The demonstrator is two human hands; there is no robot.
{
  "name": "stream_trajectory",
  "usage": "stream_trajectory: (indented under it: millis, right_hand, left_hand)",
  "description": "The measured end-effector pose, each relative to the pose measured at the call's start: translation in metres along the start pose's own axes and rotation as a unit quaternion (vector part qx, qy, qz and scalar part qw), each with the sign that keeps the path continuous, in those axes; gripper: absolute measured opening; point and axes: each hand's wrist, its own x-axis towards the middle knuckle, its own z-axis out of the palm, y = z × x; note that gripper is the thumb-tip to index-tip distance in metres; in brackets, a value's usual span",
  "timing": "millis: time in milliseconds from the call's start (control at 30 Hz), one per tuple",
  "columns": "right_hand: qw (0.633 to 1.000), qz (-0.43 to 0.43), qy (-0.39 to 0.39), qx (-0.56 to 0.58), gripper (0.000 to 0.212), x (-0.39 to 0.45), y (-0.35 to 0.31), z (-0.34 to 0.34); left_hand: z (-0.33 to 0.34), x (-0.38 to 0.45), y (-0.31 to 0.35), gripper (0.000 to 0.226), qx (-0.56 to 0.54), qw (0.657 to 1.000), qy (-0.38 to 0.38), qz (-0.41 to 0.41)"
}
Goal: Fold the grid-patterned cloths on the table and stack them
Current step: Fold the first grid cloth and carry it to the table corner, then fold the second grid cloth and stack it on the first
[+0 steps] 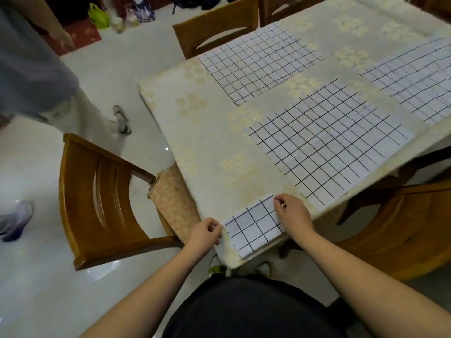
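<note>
Four grid-patterned cloths counted on the bench (pixel 210 147): one folded cloth (pixel 253 228) at the near corner, three lying flat and unfolded. Folded cloth held between both hands, resting on the bench edge. Left hand (pixel 205 234) pinching the cloth's left corner, fingers (pixel 214 228) curled onto the fabric. Right hand (pixel 292 213) pinching the far right corner, fingers (pixel 279 203) clenched on the edge. Nearest flat cloth (pixel 327 142) just beyond the right fingers, apart from the folded one. Second flat cloth (pixel 258 62) well beyond, toward the far left. Third flat cloth (pixel 415 76) well beyond, to the far right, partly out of frame. Flowered covering over the bench. Wooden chair (pixel 97 198) left of the left fingers, cushion on its seat. Second person's legs (pixel 61 93) on the floor, upper left. No legible writing or labels.
</note>
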Motion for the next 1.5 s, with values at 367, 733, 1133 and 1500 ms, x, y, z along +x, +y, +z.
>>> stream_trajectory:
  millis: [367, 733, 1133, 1500]
  right_hand:
    - [1.0, -0.013, -0.021, 0.001, 0.027, 0.01, -0.004, -0.007]
    - [0.982, -0.093, -0.056, -0.151, 0.041, 0.008, -0.041, 0.006]
    - [0.95, -0.168, -0.099, -0.243, 0.059, -0.014, -0.12, 0.051]
    - [0.947, -0.205, -0.066, -0.24, 0.065, -0.095, -0.27, 0.147]
  left_hand:
    - [-0.003, -0.002, 0.023, 0.016, 0.023, 0.999, 0.028, -0.004]
    - [-0.042, -0.008, 0.035, 0.038, 0.164, 0.981, 0.095, 0.044]
    - [-0.094, -0.046, -0.014, 0.064, 0.353, 0.919, 0.14, 0.11]
    - [-0.216, -0.108, -0.127, 0.061, 0.306, 0.915, 0.211, 0.155]
